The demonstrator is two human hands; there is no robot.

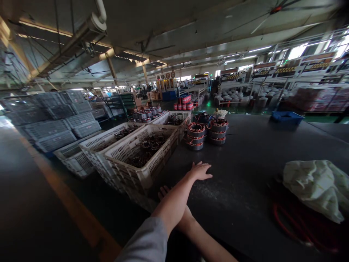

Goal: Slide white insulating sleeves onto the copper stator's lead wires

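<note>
My arms cross at the forearms, the left over the right. My left hand is open over the dark tabletop, its fingers apart and pointing right, holding nothing. Only the fingertips of my right hand show to the left of the left forearm. They are spread near the table's left edge; the palm is hidden. Beyond my left hand stand two stacks of wire-wound motor stators, one on the left and one on the right, with orange-red windings and grey cores.
White plastic crates, the nearest one with dark wound parts inside, stand along the table's left side. A pale crumpled cloth bag and a red hose-like loop lie at right. Farther back sits a blue tray. Grey crates are stacked left.
</note>
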